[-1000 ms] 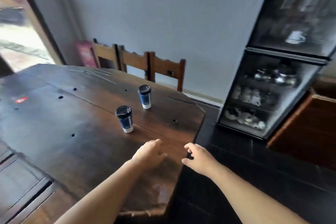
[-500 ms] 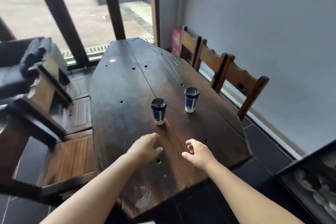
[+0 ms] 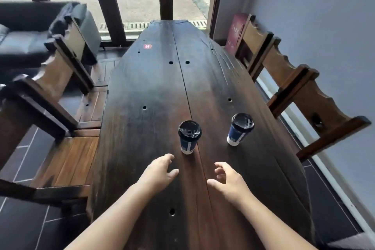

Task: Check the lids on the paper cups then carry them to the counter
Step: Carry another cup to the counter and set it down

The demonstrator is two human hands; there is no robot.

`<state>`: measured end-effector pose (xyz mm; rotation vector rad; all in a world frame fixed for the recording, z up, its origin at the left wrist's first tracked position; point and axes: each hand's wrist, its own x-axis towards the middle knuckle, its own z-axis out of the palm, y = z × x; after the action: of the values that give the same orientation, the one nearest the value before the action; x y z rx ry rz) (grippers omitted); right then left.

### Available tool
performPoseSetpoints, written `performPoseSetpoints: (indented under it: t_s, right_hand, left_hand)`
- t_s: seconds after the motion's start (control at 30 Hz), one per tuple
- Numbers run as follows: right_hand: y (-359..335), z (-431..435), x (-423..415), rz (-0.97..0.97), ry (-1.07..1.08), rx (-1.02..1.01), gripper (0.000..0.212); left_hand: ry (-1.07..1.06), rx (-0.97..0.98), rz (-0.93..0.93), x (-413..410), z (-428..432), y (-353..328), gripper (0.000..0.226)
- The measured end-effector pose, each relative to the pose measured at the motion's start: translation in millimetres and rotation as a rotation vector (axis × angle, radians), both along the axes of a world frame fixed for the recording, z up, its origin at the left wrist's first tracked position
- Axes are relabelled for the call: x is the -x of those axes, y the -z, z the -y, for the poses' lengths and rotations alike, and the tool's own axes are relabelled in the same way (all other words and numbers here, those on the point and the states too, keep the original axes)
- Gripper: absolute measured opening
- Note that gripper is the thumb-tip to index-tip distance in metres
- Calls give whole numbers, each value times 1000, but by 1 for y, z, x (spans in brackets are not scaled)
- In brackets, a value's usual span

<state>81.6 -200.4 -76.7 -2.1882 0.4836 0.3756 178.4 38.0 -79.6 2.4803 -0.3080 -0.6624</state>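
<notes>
On one table (image 3: 154, 87) stand two lidded cups (image 3: 189, 138) (image 3: 239, 130), near two bare hands (image 3: 160, 172) (image 3: 230, 183).

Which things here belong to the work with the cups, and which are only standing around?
Belong to the job:
nearer cup, nearer lid, farther cup, farther lid, left hand, right hand.

Only standing around:
table, wooden chair, number sticker, red board, dark sofa.
</notes>
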Motion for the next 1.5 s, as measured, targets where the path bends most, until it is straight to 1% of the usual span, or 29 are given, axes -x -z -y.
performPoseSetpoints:
  t_s: [0.1, 0.27, 0.37, 0.47, 0.6, 0.83, 0.93, 1.03, 1.17, 1.33, 1.5]
  right_hand:
    - [17, 9, -38, -31, -4, -25, 67]
    - [48, 10, -105, -58, -82, -94, 81]
    - [66, 8, -133, -45, -82, -176, 78]
    - [81, 7, -147, -5, -59, -247, 71]
    - [84, 4, -156, 49, 6, -262, 64]
    - [70, 3, -162, 37, -5, -315, 56]
    - [55, 2, -158, 44, -34, -309, 53]
    - [35, -1, -152, 57, -68, -322, 53]
    - [0, -12, -135, 112, -119, -339, 57]
    - [-43, -23, -106, 196, -163, -371, 63]
    - [-83, -35, -59, 275, -223, -414, 63]
  left_hand:
    - [-24, 19, -61, -38, 8, 21, 52]
    - [-28, 76, -92, -82, 20, 56, 73]
    - [-12, 141, -118, -95, 28, 72, 77]
    - [7, 197, -126, -107, 34, 88, 70]
    - [4, 245, -75, -115, 40, 94, 54]
    - [-31, 280, -52, -115, 39, 87, 38]
    - [-40, 298, -52, -109, 35, 75, 42]
    - [-44, 328, -31, -99, 26, 51, 43]
    - [-28, 369, 21, -81, 12, 9, 56]
    - [-66, 432, 59, -44, -1, -38, 53]
    - [-140, 539, 105, 16, -16, -78, 54]
